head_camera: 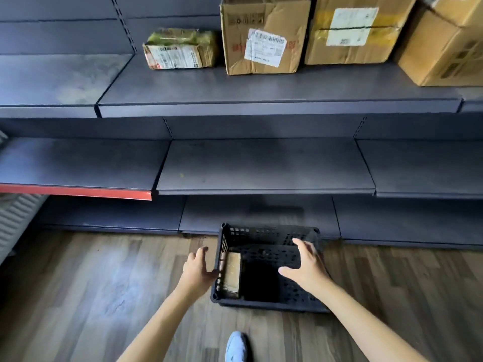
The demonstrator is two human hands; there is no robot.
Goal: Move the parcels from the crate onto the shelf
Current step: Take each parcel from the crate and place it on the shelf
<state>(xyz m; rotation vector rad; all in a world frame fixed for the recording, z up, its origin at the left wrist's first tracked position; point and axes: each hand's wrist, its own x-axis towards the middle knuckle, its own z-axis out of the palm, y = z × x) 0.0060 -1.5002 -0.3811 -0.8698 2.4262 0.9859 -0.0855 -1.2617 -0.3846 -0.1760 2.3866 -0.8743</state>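
Observation:
A black plastic crate (pixel 269 232) stands on the wooden floor in front of the shelving. Inside it, against the left wall, lies a small brown parcel (pixel 232 273), with a dark flat item (pixel 260 280) beside it. My left hand (pixel 198 267) hovers at the crate's left wall, fingers relaxed and its thumb touching the rim. My right hand (pixel 307 265) is spread open above the crate's right half and holds nothing. On the upper shelf (pixel 261 103) stand several cardboard parcels: a small taped one (pixel 180 49), a taller box (pixel 264 37) and larger boxes (pixel 358 32) to the right.
The middle shelf (pixel 264 165) is bare dark metal; its left section has a red front edge (pixel 78 191). A low bottom shelf (pixel 256 215) sits just behind the crate. A white radiator (pixel 15 218) is at far left. My blue shoe (pixel 236 347) is below the crate.

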